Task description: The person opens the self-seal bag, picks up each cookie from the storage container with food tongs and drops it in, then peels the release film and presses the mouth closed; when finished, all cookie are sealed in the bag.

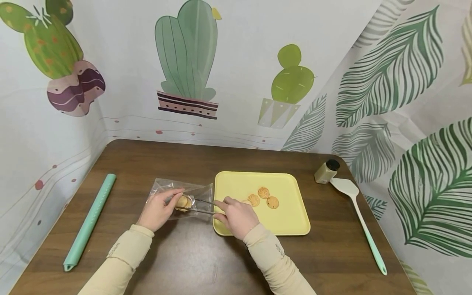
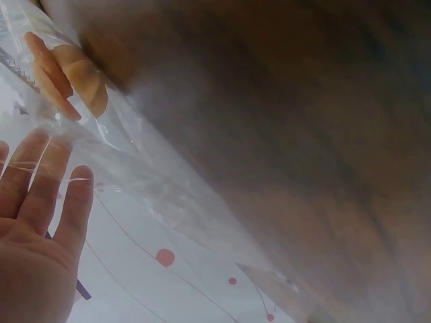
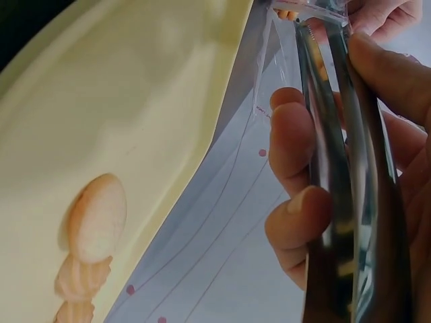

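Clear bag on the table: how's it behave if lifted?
Likely floppy: the clear bag is thin, creased, see-through film. It would probably sag around the cookies bunched inside. Those cookies may chip if squeezed, since they look baked and only film covers them.

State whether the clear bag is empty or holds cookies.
Not empty: the clear bag has cookies inside, seen through its plastic in the left wrist view.
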`<state>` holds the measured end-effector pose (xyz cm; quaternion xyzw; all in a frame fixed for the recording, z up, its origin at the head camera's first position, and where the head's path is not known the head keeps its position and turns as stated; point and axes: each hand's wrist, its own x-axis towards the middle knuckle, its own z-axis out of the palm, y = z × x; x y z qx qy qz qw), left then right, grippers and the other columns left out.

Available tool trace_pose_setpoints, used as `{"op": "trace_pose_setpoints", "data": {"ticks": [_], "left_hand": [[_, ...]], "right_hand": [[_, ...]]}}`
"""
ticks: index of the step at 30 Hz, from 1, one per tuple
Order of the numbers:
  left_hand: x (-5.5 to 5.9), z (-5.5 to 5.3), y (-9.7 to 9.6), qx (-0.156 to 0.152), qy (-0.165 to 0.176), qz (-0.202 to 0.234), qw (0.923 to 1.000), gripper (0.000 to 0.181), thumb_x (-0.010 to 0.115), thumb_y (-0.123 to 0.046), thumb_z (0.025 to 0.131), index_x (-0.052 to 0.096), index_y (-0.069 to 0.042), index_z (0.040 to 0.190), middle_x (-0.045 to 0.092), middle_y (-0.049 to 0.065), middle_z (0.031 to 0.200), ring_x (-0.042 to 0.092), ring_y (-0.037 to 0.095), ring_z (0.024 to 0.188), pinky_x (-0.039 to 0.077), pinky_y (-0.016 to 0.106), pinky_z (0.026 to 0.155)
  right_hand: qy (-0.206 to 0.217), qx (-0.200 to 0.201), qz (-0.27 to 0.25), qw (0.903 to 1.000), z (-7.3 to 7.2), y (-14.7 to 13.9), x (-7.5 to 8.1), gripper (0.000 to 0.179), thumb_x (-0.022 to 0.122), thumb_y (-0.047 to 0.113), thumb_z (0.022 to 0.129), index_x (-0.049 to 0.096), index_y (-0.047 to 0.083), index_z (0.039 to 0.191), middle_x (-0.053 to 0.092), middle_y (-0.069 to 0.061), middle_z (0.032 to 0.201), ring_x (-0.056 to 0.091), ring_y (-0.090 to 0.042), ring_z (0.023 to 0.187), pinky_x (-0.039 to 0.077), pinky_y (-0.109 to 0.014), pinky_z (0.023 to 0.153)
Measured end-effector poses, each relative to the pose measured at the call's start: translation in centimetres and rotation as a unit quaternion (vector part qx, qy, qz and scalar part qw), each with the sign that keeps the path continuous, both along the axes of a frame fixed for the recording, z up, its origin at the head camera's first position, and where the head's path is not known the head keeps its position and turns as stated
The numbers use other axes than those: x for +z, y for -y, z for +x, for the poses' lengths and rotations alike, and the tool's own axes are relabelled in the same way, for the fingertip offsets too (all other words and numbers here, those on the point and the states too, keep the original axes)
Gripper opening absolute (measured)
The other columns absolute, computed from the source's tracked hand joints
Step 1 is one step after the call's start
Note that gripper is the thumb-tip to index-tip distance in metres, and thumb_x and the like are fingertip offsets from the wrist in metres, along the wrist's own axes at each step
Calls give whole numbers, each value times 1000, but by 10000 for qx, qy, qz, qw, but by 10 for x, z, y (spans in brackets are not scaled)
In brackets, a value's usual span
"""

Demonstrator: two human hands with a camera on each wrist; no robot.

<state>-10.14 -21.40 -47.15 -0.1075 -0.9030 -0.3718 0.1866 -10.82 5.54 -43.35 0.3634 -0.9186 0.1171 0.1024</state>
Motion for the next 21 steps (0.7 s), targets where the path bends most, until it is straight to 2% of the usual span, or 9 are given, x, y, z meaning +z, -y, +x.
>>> {"op": "trace_pose_setpoints", "data": {"ticks": [11,21], "left_hand": [[0,0,0,20,-39,29,10000,19,66,-15,94,73,-11,112,73,7,106,68,20,92,54,45,80],[-1,1,2,24,-16,151,9999,19,64,-16,95,74,-11,112,73,7,106,68,24,97,54,45,80]], "right_hand": [[273,-153,-91,9995,7,-16,1,41,68,40,90,68,16,123,62,1,89,61,-16,69,51,-31,54],[273,-506,-267,9980,27,-58,8,42,72,38,87,68,15,123,60,3,90,57,-11,66,48,-29,51]]}}
